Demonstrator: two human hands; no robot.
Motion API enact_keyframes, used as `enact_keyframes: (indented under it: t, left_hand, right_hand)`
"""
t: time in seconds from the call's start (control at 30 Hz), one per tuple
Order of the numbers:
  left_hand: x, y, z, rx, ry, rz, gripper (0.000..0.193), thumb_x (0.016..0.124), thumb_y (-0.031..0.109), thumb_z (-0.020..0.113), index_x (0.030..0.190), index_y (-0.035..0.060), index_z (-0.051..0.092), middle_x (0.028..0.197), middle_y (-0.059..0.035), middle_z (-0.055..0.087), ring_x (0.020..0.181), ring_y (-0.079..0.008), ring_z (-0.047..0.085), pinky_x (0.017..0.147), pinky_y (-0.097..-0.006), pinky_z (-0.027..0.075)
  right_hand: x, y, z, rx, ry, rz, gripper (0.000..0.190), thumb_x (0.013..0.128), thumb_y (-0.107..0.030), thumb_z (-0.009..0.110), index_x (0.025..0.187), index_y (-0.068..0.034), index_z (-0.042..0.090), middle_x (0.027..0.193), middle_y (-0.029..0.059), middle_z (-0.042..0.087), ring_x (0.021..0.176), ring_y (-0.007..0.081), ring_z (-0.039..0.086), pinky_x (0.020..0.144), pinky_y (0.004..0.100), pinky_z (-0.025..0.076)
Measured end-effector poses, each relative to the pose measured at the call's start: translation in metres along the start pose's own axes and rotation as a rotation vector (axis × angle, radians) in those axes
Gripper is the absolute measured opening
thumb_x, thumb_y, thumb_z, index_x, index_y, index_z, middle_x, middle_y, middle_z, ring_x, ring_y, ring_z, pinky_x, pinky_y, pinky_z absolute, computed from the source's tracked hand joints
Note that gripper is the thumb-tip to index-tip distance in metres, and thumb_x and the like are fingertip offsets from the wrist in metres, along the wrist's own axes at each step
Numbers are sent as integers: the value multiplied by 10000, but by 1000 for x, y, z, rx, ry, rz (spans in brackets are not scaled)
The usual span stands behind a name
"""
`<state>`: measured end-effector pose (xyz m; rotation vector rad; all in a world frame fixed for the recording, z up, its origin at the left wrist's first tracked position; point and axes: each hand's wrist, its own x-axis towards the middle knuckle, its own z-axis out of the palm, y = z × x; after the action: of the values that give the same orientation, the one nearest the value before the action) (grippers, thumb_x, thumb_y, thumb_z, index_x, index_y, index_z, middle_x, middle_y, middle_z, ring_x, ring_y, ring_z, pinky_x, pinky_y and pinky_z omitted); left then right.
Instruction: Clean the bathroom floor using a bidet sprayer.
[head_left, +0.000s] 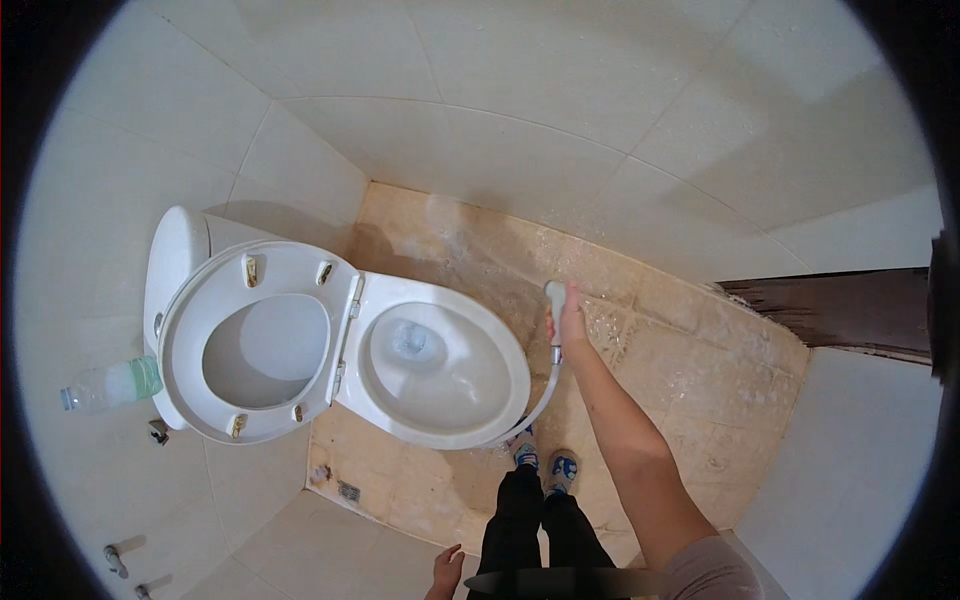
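Observation:
My right hand is wrapped around a white hand-held bidet sprayer, held over the floor to the right of the toilet bowl. A pale hose curves down from its metal fitting towards the bowl's front edge. My left hand hangs at the bottom, left of my dark trousers, holding nothing, fingers loosely apart. The white toilet bowl stands uncovered, with some water in it. Its raised seat leans back towards the cistern and shows stained bumpers underneath. Water glistens on the tan floor tiles.
A plastic bottle with a green label lies at the cistern. A floor drain lies near the lower-left wall. Metal taps project from the left wall, with a valve above. A dark, worn door frame is at right.

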<state>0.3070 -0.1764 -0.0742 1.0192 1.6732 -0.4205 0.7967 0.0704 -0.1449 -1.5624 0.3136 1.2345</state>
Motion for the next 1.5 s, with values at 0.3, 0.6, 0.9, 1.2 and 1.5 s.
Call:
enact_keyframes:
  t: [0.3,0.6,0.9,1.2,1.5]
  left_hand:
    - [-8,12,3,-42,-21,24,337,787,212,529,1081,46,540,1024,-127,563,945,-192,515,846,-281,377]
    - [-30,-16,20,-42,40,-25,338,754,202,537,1043,29,563,1002,-166,572,979,-226,523,855,-288,379]
    - [-83,-63,52,-65,101,-59,322,761,162,530,1040,5,558,1012,-158,571,985,-233,518,869,-291,370]
    - [-104,-105,54,115,83,-70,339,781,217,526,1093,84,545,998,-92,574,924,-174,507,821,-276,386]
    - [-92,-94,39,113,89,32,319,770,195,523,1058,63,564,980,-131,579,929,-212,523,836,-289,380]
  right_hand:
    - [-49,10,-67,194,65,-220,612,746,-688,253,658,-114,445,418,3,371,309,118,348,301,249,293]
    - [-94,74,-226,484,473,-84,603,731,-705,253,664,-123,391,438,13,359,324,134,338,312,251,282]
    - [-76,158,-204,561,423,163,605,718,-693,303,617,-104,394,429,28,351,320,153,330,312,271,281]
    - [-61,143,-145,341,100,195,641,747,-671,278,510,-91,415,400,36,385,306,152,373,304,276,312]
    - [-92,130,-158,365,117,41,628,726,-702,265,590,-109,422,410,16,374,313,133,354,301,253,295]
